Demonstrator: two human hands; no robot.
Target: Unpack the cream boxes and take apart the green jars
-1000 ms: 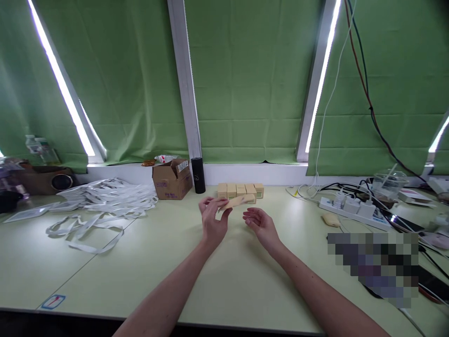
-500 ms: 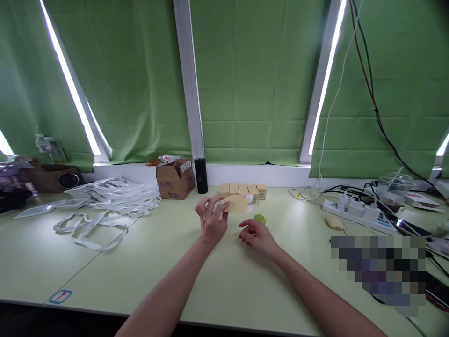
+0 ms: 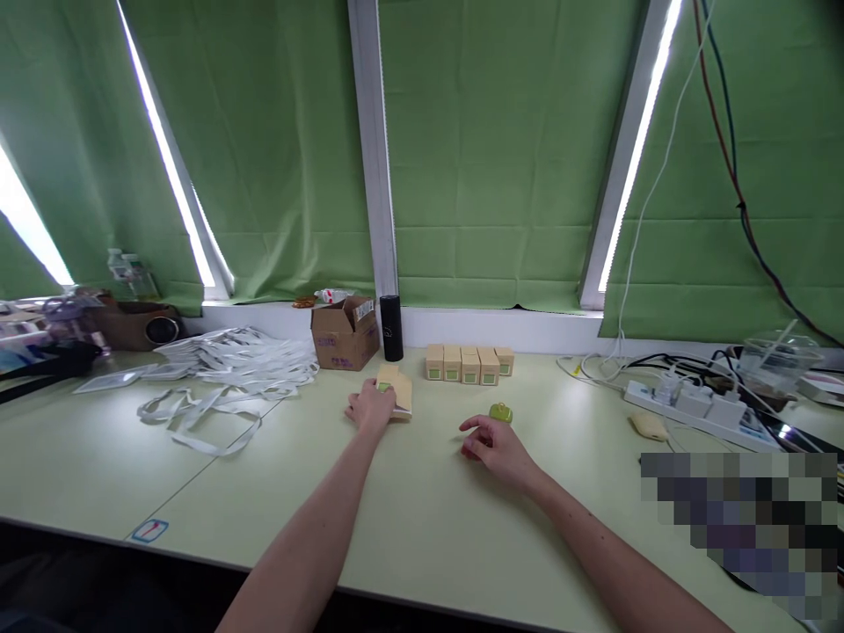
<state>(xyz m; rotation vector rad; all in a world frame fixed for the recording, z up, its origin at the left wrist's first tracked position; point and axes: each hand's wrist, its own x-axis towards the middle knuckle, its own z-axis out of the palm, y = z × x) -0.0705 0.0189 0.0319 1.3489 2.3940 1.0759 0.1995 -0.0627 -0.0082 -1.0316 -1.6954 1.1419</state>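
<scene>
My left hand (image 3: pixel 373 404) is closed on a small tan cardboard box (image 3: pixel 402 396), low at the table left of centre. The box has a green label and what looks like an opened flap, with a pale edge along its front; my fingers cover part of it. My right hand (image 3: pixel 498 450) rests at the table to the right, fingers loosely bent and apart, with nothing in them. Just beyond its knuckles sits a small green case (image 3: pixel 501 412) with a little loop on top. Several similar tan boxes (image 3: pixel 470 366) with green labels stand in a row farther back.
A black cylinder (image 3: pixel 391 328) and an open brown carton (image 3: pixel 345 334) stand by the wall. White straps (image 3: pixel 241 356) are heaped at left. To the right lie a power strip (image 3: pixel 699 413) with cables and a cream-coloured item (image 3: pixel 650 427).
My left hand has moved left and down, taking the tan box from in front of the row to the table. My right hand has stayed almost still beside the green case.
</scene>
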